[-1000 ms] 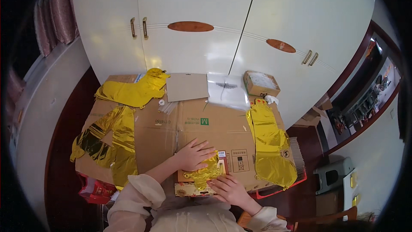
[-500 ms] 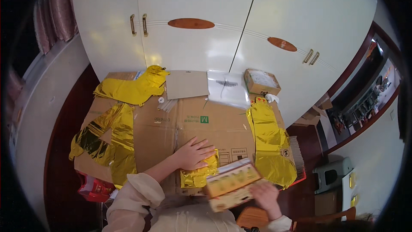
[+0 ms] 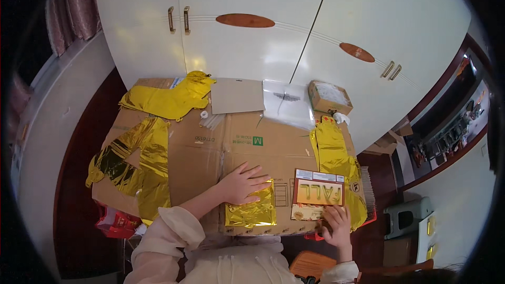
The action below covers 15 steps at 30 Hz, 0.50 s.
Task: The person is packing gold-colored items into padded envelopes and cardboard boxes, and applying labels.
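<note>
My left hand (image 3: 243,185) lies flat with its fingers stretched, pressing on a folded packet of gold foil (image 3: 251,211) at the near edge of the cardboard. To its right, a printed card (image 3: 318,193) with a picture of gold letter balloons lies face up, partly over a gold foil balloon (image 3: 335,155). My right hand (image 3: 336,226) touches the card's near right corner; its fingertips are on top, with the thumb apart from them. On the left, a flat gold letter-shaped foil balloon (image 3: 150,158) is spread out, with another gold foil balloon (image 3: 165,100) beyond it.
Cardboard (image 3: 197,163) covers the work surface. At the back are a grey card sheet (image 3: 236,97), clear plastic bags (image 3: 288,106), white straws (image 3: 213,121) and a small carton (image 3: 330,97). White cabinets (image 3: 242,52) stand behind. A red bag (image 3: 113,225) hangs at left; a grey stool (image 3: 407,218) stands at right.
My right hand has moved the printed card up and right, from tilted over the near edge to flat on the cardboard. My left hand stays on the gold foil packet, now uncovered by the card.
</note>
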### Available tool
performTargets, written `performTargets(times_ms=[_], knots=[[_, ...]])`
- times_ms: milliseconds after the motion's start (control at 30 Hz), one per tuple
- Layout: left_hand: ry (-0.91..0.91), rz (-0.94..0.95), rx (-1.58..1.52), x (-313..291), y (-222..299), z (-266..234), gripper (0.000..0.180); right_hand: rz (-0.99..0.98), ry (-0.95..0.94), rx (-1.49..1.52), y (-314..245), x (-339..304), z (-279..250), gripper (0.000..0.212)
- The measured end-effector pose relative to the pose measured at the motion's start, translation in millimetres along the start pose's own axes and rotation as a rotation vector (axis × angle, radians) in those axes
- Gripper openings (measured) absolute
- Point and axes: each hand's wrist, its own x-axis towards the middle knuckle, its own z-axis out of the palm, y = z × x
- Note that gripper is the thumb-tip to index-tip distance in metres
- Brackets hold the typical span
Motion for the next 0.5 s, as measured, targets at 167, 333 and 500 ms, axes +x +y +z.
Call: performTargets(times_ms=[167,333,500], knots=[[-0.036,-0.010,0.024,-1.0,2.0,-4.5,0.055,-0.164,-0.061,0.244,-84.1,69.8,50.4,0.033],[0.015,0.011,0.025,-0.5,-1.4,0.1,0.052,-0.166,-0.164,0.206,-121.9,105.4,102.5,0.038],[0.045,0.003,0.000,-1.8,-1.1,2.7,0.052,-0.157,-0.122,0.235,-120.5,107.7,116.6,0.032]])
